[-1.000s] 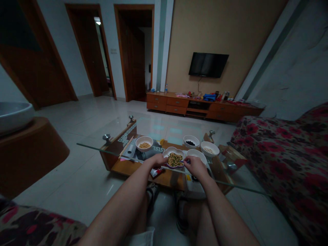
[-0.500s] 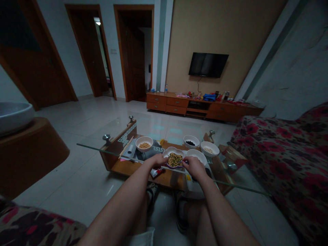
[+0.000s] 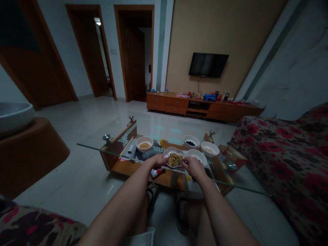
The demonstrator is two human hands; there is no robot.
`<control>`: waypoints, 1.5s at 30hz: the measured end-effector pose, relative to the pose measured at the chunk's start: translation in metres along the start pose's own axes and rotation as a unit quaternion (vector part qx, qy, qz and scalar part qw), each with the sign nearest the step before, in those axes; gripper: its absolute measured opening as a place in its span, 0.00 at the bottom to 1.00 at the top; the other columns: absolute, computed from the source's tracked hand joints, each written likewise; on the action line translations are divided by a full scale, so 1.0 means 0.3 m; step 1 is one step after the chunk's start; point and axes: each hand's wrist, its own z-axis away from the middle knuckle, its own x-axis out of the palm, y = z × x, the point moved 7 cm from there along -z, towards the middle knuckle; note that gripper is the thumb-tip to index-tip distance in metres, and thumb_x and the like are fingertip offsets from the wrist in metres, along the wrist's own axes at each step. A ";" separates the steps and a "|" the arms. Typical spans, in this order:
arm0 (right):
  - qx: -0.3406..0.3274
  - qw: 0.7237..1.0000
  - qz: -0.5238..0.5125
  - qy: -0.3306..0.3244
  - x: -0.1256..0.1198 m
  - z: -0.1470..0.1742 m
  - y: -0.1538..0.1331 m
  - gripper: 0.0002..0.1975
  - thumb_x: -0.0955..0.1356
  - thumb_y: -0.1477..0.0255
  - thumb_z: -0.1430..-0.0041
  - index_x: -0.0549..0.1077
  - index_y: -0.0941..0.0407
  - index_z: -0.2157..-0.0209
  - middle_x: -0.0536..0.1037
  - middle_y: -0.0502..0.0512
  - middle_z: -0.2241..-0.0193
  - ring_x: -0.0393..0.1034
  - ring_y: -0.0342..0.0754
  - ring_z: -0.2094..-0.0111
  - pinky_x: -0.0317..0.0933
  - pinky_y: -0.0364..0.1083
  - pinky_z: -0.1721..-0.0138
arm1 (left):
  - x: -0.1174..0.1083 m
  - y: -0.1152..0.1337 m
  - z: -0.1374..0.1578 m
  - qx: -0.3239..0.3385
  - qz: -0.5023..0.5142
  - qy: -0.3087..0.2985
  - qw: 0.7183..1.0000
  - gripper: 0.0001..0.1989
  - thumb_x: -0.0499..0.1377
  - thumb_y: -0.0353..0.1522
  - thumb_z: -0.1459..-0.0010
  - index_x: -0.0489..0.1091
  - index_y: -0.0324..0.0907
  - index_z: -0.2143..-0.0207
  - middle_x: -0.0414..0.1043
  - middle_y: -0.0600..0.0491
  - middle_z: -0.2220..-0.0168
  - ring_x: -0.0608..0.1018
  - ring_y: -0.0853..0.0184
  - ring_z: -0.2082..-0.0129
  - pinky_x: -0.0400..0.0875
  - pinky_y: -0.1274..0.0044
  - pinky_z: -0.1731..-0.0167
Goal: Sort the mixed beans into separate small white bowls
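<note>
A scalloped white bowl with a purplish outside [image 3: 167, 150] stands on the glass table, close to its front edge. Inside lies a mix of yellowish and green beans [image 3: 175, 159]. My left hand [image 3: 159, 160] grips this bowl's left rim. At the right side, my right hand [image 3: 192, 166] has its fingertips pinched together over the beans; what they hold is too small to make out. Just behind the right hand sits a white bowl [image 3: 196, 153], partly covered by that hand, its contents hardly visible.
A bowl of yellowish beans [image 3: 144, 145] is at the left, near chopsticks [image 3: 126, 147]. Toward the right are a bowl of black beans [image 3: 191, 141] and one with pale pieces [image 3: 210, 149]. The glass tabletop's front edge [image 3: 238, 187] crosses above my knees. A flowered sofa [image 3: 276, 147] stands right.
My right hand's fingertips have shifted very slightly over the beans. My left hand and the bowls keep their places.
</note>
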 end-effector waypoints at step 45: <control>0.064 0.929 -0.330 0.156 -0.100 0.033 0.205 0.20 0.54 0.63 0.39 0.65 0.58 0.52 0.75 0.55 0.72 0.69 0.50 0.71 0.59 0.46 0.66 | -0.046 -0.016 0.004 0.026 -0.088 0.064 0.994 0.43 0.30 0.53 0.38 0.75 0.33 0.68 0.76 0.36 0.68 0.79 0.55 0.63 0.67 0.75 0.65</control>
